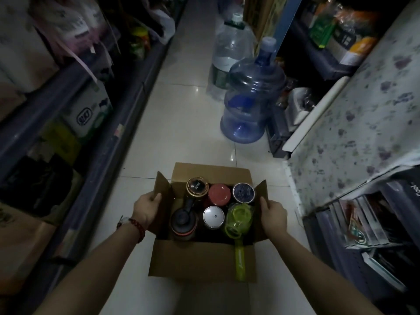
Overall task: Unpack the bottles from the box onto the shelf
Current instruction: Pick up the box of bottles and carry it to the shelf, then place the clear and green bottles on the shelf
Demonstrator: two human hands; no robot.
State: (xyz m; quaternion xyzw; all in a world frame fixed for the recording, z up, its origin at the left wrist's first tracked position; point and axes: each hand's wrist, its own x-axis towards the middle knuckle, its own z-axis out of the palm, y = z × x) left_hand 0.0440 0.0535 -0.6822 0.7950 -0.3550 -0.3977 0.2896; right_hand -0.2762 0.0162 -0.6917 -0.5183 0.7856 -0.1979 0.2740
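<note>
An open cardboard box [200,260] sits low in the aisle between my arms, flaps spread. Inside stand several bottles seen from above: a gold-rimmed black cap [197,187], a red lid [219,194], a blue-topped silver one [243,193], a black sports bottle [183,223], a white-capped one [213,217] and a green bottle [239,219] with a strap hanging over the front flap. My left hand [146,209] grips the left side flap. My right hand [272,212] grips the right side flap.
Dark shelves [109,123] packed with goods line the left. A flowered cloth-covered surface [363,114] and lower shelves with boxes stand on the right. Two big water jugs, blue [252,98] and clear [231,48], stand on the white tile floor ahead.
</note>
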